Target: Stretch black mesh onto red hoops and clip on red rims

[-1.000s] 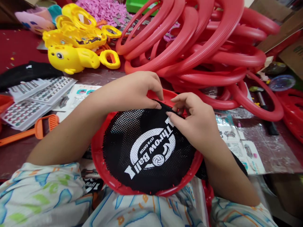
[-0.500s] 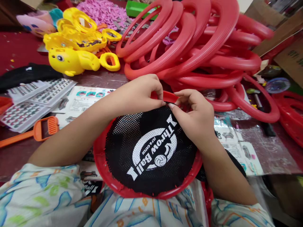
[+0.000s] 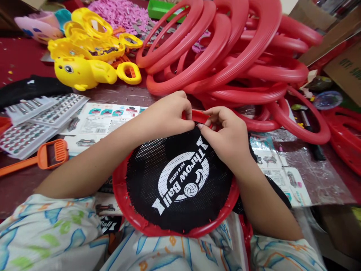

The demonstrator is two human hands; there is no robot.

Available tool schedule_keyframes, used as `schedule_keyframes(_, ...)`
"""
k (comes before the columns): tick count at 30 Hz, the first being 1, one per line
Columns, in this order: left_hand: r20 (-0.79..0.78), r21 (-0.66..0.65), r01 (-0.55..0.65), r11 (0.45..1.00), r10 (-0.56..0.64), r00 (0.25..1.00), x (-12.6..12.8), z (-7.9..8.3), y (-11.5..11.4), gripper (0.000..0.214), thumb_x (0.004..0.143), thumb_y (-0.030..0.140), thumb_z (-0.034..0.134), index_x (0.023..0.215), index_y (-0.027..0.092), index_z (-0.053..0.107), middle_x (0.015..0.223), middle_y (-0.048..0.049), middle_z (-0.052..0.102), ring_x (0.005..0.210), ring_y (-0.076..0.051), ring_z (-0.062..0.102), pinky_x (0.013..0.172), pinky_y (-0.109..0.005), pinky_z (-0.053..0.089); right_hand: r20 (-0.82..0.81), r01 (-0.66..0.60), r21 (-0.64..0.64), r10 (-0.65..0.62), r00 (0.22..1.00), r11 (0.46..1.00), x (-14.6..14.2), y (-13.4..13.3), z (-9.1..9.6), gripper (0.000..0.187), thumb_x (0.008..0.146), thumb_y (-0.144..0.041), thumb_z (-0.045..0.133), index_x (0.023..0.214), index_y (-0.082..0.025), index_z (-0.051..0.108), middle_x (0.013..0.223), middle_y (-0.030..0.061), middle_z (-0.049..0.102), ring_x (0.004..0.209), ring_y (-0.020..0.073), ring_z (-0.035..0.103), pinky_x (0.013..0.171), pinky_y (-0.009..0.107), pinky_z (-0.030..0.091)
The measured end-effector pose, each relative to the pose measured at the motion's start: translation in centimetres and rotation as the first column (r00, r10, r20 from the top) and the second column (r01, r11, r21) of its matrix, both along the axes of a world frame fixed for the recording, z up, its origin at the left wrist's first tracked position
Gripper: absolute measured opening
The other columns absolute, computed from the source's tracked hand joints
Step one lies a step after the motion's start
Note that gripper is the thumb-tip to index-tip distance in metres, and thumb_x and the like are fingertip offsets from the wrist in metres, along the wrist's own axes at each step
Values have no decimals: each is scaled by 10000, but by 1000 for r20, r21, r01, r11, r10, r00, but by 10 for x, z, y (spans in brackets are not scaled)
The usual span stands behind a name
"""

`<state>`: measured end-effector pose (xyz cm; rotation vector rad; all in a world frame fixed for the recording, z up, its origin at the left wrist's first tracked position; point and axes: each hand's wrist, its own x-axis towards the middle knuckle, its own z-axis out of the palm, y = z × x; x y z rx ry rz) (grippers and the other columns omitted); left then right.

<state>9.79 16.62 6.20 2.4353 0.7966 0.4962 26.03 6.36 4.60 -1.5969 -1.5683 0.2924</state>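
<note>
Cluttered dark-red surface point(image 3: 17, 60), strewn with plastic parts and printed cards. Nearest, at the bottom edge: a patterned white garment with blue and green streaks point(image 3: 56, 233), both forearms reaching out from it.

Just beyond, resting against the lap and tilted toward the camera — a red hoop point(image 3: 124, 203) with black mesh netting point(image 3: 158, 165) stretched across it, white "Throw Ball" lettering printed on the mesh. Small mesh points hooked along the hoop's inner edge.

At the hoop's far rim, left hand point(image 3: 166, 116) and right hand point(image 3: 228, 131) close together, nearly touching. Left grip pressed together, thumb and forefinger pinching the mesh edge right at the rim; right grip likewise closed on the mesh edge just beside it, fingers curled over the red plastic.

To the left of the hoop: an orange handled scoop point(image 3: 47, 156), trays of small beads or gems point(image 3: 34, 120), printed packaging cards point(image 3: 101, 118). To the right: more printed cards under clear plastic film point(image 3: 318, 177).

Farther back — a tall heap of bare red hoops point(image 3: 225, 56), overlapping and leaning on one another. Left of the heap, yellow toy pieces point(image 3: 84, 71), one with a cartoon eye. Farthest: a mound of pink bits point(image 3: 121, 13), a green tray point(image 3: 160, 7), cardboard boxes point(image 3: 344, 64) at right.
</note>
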Motion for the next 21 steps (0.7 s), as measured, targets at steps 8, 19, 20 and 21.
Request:
schedule_keyframes(8, -45, 104, -63, 993, 68, 997, 5, -6, -7, 91, 770, 224, 612, 721, 153, 643, 830, -22, 513, 730, -144, 501, 725, -303, 431, -33, 8, -26, -9, 999, 1000, -2, 5, -5, 302, 767, -71, 678, 1037, -199, 633, 712, -75, 637, 624, 117, 568, 676, 299, 445)
schedule_keyframes(19, -133, 166, 50, 985, -28, 991, -12, 8, -6, 189, 890, 280, 526, 929, 169, 674, 977, -59, 575, 905, -197, 594, 901, -353, 490, 323, -74, 150, 22, 946, 986, 10, -10, 9, 40, 859, -153, 692, 868, -185, 671, 886, 40, 675, 851, 198, 637, 778, 346, 497)
schedule_keyframes(20, -146, 166, 70, 984, -46, 988, -17, 11, -3, 210, 902, 310, 524, 946, 178, 681, 991, -55, 587, 902, -193, 599, 901, -345, 492, 343, -92, 146, 37, 939, 985, 12, -13, 12, 62, 871, -186, 713, 828, -195, 668, 871, 38, 668, 842, 199, 635, 780, 349, 501)
schedule_keyframes(21, -165, 158, 86, 984, -60, 985, -22, 15, 1, 226, 906, 344, 533, 959, 191, 691, 1011, -49, 600, 897, -187, 605, 897, -333, 494, 352, -107, 129, 55, 934, 986, 14, -16, 14, 97, 876, -217, 733, 805, -202, 668, 861, 36, 661, 829, 199, 633, 773, 351, 504)
